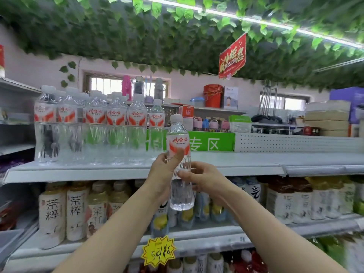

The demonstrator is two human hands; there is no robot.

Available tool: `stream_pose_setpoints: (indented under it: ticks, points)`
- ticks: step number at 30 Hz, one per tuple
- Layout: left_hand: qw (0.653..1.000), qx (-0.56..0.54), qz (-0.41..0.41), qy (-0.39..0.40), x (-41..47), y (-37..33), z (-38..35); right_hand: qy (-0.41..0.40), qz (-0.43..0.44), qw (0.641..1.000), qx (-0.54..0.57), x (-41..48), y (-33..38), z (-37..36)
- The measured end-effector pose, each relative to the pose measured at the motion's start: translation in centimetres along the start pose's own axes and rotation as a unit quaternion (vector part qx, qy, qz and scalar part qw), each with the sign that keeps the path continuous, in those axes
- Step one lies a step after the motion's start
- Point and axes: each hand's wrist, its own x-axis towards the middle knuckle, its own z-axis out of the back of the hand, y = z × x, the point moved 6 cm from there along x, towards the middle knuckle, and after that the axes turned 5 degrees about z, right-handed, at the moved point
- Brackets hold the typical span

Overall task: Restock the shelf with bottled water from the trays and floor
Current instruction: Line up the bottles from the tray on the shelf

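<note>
Both hands on 1 water btl, shelf next

My left hand (163,170) wraps the bottle (178,143) at mid-body, thumb up on the label's lower edge. My right hand (203,178) pinches it just below w/ thumb & fingers. It's upright, held in the air in front of the shelf (236,164) lip, base not set down yet. Looks full, so I'd expect some weight. Thin plastic prob gives if squeezed, and the label looks slick. I'd hold the ribbed waist, not the cap. Further back, the row of bottles (94,125) fills the left side; the bare space right of it is prob the spot.
</note>
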Motion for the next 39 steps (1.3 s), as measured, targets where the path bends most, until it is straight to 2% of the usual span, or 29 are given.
stream_pose_setpoints:
  ticks: [5,8,14,19,25,30,35,39]
  points:
    - [0.997,0.058,-0.047,0.008,2.2,-1.5,-1.4,-0.015,0.013,0.999,0.043,2.2,0.3,1.9]
    - [0.991,0.108,-0.078,-0.013,4.1,-2.8,-1.2,-0.019,0.032,0.997,0.063,4.7,1.1,3.3]
    - [0.981,0.171,-0.064,-0.068,6.8,-1.6,2.1,-0.055,0.056,0.992,0.095,11.6,1.3,6.2]
    - [0.964,0.230,-0.084,-0.103,7.7,-0.4,3.6,-0.054,0.026,0.995,0.081,16.9,-1.9,5.9]
    - [0.958,0.240,-0.088,-0.128,8.2,0.4,4.5,-0.054,-0.002,0.994,0.097,20.9,-4.8,4.5]
    - [0.954,0.249,-0.090,-0.144,8.4,0.6,4.9,-0.036,-0.004,0.998,0.054,22.7,-5.3,3.7]
    - [0.948,0.263,-0.093,-0.154,8.2,0.7,4.9,-0.034,-0.001,0.998,0.047,22.9,-5.1,3.1]
    - [0.948,0.258,-0.094,-0.159,7.7,0.6,5.3,-0.058,-0.003,0.998,0.000,21.5,-4.2,2.7]
